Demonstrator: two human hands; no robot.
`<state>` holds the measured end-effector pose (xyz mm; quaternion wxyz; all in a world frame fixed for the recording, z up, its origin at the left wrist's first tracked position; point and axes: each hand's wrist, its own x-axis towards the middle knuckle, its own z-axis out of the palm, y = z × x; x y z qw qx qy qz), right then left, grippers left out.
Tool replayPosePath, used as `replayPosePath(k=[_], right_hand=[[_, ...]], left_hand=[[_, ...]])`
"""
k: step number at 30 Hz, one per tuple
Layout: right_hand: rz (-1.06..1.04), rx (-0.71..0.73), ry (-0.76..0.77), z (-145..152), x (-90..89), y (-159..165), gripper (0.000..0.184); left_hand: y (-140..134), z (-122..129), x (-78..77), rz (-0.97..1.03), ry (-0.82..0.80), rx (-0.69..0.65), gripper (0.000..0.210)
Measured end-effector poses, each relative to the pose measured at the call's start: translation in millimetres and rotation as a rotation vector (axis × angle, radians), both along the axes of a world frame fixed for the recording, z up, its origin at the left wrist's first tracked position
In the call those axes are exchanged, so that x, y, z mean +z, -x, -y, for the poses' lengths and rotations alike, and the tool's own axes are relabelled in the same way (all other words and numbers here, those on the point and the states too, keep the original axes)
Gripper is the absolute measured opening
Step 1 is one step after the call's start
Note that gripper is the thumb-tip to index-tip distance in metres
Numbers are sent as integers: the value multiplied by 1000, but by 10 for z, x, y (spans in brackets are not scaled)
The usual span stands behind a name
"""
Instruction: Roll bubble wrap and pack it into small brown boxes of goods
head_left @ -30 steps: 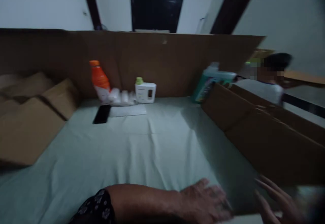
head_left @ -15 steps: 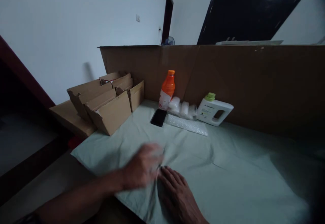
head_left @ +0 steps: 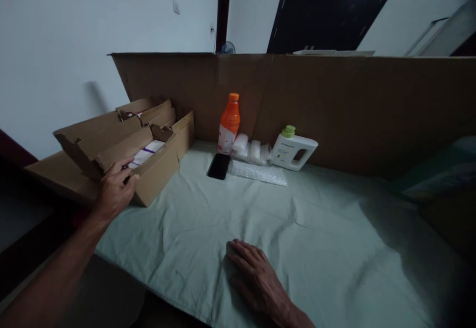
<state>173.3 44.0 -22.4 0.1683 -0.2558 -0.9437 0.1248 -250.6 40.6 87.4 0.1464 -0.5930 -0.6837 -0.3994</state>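
Note:
My left hand [head_left: 116, 189] is at the near end of a cardboard box [head_left: 158, 179] on the left side of the table. Its fingertips reach over the edge toward white packs with purple stripes [head_left: 143, 155] inside. Fingers and thumb are apart, and no held thing shows between them. Palm down, my right hand [head_left: 260, 281] lies flat on the pale green cloth [head_left: 305, 239] near the front edge, fingers extended and holding nothing.
Along the cardboard screen [head_left: 334, 105] stand an orange bottle [head_left: 230, 117] and a white jug with a green cap [head_left: 293, 150]. Clear-wrapped rolls [head_left: 255, 150], a bubble-wrap strip [head_left: 258, 172] and a black phone [head_left: 218, 166] lie nearby. More cardboard boxes [head_left: 100, 132] sit behind the left one.
My left hand has moved from beside my right hand to the cardboard box. The packs inside now show. My right hand stays on the cloth; the view has shifted.

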Motion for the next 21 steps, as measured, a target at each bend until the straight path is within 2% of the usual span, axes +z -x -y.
replayPosePath(k=[3, 7, 9, 12, 14, 16, 18, 21], right_hand=[[-100, 2, -34, -23, -16, -39, 29], [-247, -77, -49, -64, -59, -159, 28], [-289, -158, -15, -84, -79, -240, 33], [-308, -222, 92, -118, -82, -344, 49], [-317, -224, 163, -137, -58, -372, 60], [-318, -219, 220, -146, -19, -348, 69], [-315, -191, 256, -145, 18, -276, 77], [-314, -111, 238, -131, 54, -148, 85]], left_hand=[[-320, 247, 44, 13, 4, -149, 20], [-716, 711, 56, -107, -6, -338, 20], [-810, 923, -16, -102, -22, -357, 31], [-808, 1110, -236, 132, -67, -285, 53], [-749, 1123, -418, 367, -71, -247, 75], [-689, 1059, -580, 575, 17, -225, 90], [-668, 957, -690, 711, 200, -211, 89], [-756, 814, -754, 781, 453, -240, 65]])
